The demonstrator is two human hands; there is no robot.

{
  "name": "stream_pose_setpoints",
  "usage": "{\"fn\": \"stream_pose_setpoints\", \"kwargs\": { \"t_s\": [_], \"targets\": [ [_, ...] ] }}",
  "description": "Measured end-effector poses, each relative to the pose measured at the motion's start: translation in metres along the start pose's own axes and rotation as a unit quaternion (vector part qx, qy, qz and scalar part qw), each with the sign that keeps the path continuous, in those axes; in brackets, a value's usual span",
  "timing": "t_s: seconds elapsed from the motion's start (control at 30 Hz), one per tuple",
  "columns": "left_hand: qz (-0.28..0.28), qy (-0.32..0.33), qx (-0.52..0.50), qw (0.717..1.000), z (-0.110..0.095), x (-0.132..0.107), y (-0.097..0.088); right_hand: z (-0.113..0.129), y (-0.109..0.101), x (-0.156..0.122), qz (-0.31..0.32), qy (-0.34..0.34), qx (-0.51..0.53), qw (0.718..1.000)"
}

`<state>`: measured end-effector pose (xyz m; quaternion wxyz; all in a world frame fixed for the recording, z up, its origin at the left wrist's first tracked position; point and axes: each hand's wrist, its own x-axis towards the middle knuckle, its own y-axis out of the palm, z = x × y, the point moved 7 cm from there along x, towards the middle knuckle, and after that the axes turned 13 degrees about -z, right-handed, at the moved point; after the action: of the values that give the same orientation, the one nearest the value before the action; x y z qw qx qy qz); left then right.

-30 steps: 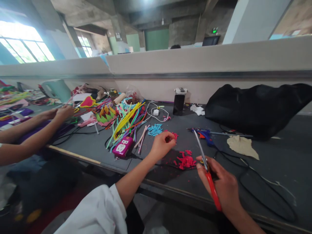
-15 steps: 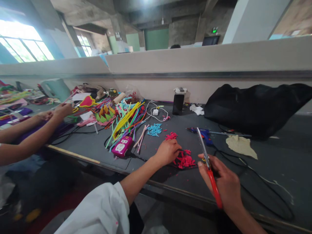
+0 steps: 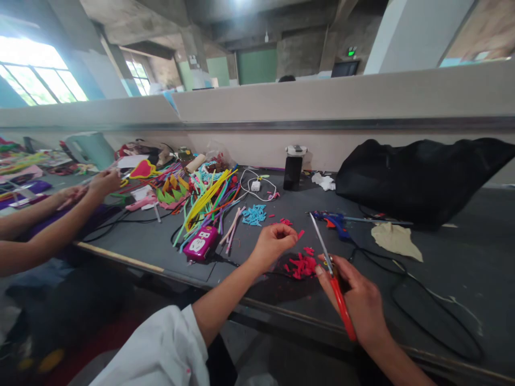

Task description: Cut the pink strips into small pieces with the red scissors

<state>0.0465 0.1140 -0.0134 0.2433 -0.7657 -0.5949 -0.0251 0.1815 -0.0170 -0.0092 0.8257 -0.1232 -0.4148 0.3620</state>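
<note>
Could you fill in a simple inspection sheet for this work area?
Surface: dark tabletop, crowded at left.
Job's things: red pieces piled near the front; blue pieces piled farther back.
Clutter: pipe cleaners, purple box, blue glue gun, black bag.
Hands: left hand pinches a red strip; right hand holds red-handled scissors.
Cables: black cable looping at right; white charger cable behind the blue pieces.
Surroundings: another person's hands at left; partition behind.

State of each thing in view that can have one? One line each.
left hand: pinching a red piece
right hand: closed around scissors
scissors: blades pointing away, opening unclear
red pile: loose, scattered
blue pile: loose, heaped
glue gun: lying down, heat unclear
phone: upright, screen dark
white cable: loosely looped
exit sign: lit
</note>
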Motion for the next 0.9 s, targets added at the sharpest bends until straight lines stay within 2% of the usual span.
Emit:
{"fn": "stream_pose_setpoints", "kwargs": {
  "t_s": [0.07, 0.1, 0.17, 0.23, 0.3, 0.4, 0.63, 0.8, 0.9],
  "targets": [
    [0.011, -0.053, -0.144, 0.988, -0.012, -0.009, 0.0, 0.001, -0.002, 0.002, -0.003, 0.018, 0.015, 1.0],
    [0.041, -0.063, -0.167, 0.983, -0.019, -0.015, 0.004, 0.001, -0.004, 0.004, -0.009, 0.028, 0.022, 0.999],
    [0.078, -0.024, -0.152, 0.985, -0.034, -0.025, 0.01, 0.001, -0.009, 0.007, -0.029, 0.043, 0.029, 0.998],
    [0.09, 0.036, -0.107, 0.99, -0.044, -0.032, 0.015, 0.001, -0.013, 0.011, -0.04, 0.052, 0.031, 0.997],
    [0.091, 0.081, -0.074, 0.99, -0.048, -0.037, 0.02, 0.001, -0.013, 0.012, -0.039, 0.05, 0.039, 0.997],
    [0.087, 0.106, -0.049, 0.989, -0.046, -0.04, 0.025, -0.002, -0.01, 0.012, -0.037, 0.043, 0.049, 0.997],
    [0.113, 0.015, -0.056, 0.992, -0.042, -0.04, 0.025, -0.009, -0.003, 0.009, -0.032, 0.041, 0.05, 0.997],
    [0.102, 0.004, -0.06, 0.993, -0.039, -0.04, 0.025, -0.002, -0.004, 0.009, -0.054, 0.023, 0.046, 0.997],
    [0.092, -0.049, -0.115, 0.988, -0.032, -0.038, 0.024, 0.003, -0.005, 0.009, -0.057, 0.022, 0.055, 0.997]
  ]
}}
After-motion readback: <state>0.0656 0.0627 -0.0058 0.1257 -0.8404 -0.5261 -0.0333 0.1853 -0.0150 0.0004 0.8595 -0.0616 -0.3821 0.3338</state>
